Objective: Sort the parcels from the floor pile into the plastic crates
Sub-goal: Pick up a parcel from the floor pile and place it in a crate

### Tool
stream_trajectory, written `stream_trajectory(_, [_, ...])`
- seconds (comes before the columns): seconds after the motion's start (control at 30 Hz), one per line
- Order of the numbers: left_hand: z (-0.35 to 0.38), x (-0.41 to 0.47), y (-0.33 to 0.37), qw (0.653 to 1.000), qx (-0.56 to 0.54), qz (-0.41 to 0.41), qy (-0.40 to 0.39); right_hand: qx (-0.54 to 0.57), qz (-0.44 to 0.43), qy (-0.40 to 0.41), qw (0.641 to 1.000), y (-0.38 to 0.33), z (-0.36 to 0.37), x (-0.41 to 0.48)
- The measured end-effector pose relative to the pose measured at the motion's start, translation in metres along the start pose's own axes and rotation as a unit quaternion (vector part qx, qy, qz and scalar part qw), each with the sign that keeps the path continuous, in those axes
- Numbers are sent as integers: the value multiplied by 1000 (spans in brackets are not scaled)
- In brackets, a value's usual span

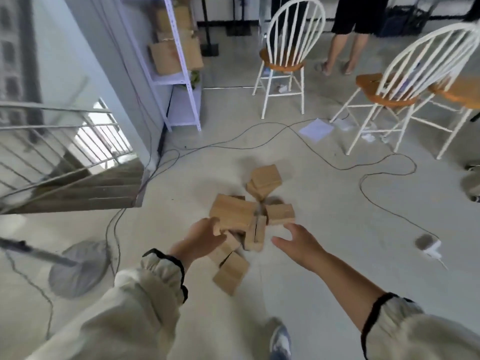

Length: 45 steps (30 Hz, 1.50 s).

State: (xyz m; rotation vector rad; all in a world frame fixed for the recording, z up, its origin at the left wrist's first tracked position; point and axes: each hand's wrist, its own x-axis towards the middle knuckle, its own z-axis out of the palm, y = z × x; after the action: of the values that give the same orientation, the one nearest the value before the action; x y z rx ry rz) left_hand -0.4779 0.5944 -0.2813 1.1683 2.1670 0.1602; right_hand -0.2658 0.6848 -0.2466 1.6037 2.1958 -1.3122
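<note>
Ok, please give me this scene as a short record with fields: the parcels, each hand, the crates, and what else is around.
pile: brown cardboard parcels heaped on the floor
left hand: grips the near edge of the big parcel
right hand: open, over the pile's right side, holds nothing
crates: none in view
floor: cables, fan base, paper sheet
behind the pile: two white chairs, a shelf with boxes

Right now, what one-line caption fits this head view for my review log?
Left hand grips a cardboard parcel atop the floor pile while the open right hand reaches in beside it.
</note>
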Motion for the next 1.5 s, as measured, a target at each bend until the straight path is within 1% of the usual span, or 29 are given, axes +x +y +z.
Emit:
stream_trajectory(0.13, [57,55,-35,997,-51,-58,-7,-22,1,-63,998,7,41,81])
stream_trajectory(0.23, [119,106,-69,995,-62,-80,-25,-51,-15,-99,994,32,95,150])
stream_trajectory(0.37, [213,186,-131,993,-23,-82,-76,-137,-35,-147,979,96,184,251])
stream_trajectory(0.43, [263,230,-169,993,8,-80,-82,-171,-48,-163,971,134,230,304])
stream_trajectory(0.57, [365,305,-248,988,41,-101,-106,-209,-37,-180,960,205,321,407])
stream_trajectory(0.67, [427,344,-295,986,55,-115,-107,-207,-22,-178,962,247,377,472])
stream_trajectory(0.77, [468,368,-328,983,41,-138,-117,-148,-4,-189,971,268,415,516])
stream_trajectory(0.83, [484,376,-342,977,-5,-164,-137,-99,8,-218,971,282,433,537])
stream_trajectory(0.93, [494,378,-352,966,-67,-196,-153,-58,37,-252,965,301,448,555])
stream_trajectory(1.0, [499,377,-350,958,-96,-211,-169,-44,56,-248,966,301,448,550])
stream_trajectory(1.1, [500,379,-341,932,-175,-234,-216,-26,58,-229,971,299,444,549])
stream_trajectory(1.13, [498,380,-338,928,-191,-238,-216,-15,60,-226,972,299,442,550])
stream_trajectory(1.27, [483,384,-331,944,-193,-221,-153,53,85,-229,968,304,432,547])
stream_trajectory(1.43, [473,368,-315,961,-209,-160,-88,133,112,-176,969,307,414,536])
stream_trajectory(1.5, [472,363,-314,955,-250,-157,-34,158,112,-159,968,308,411,533])
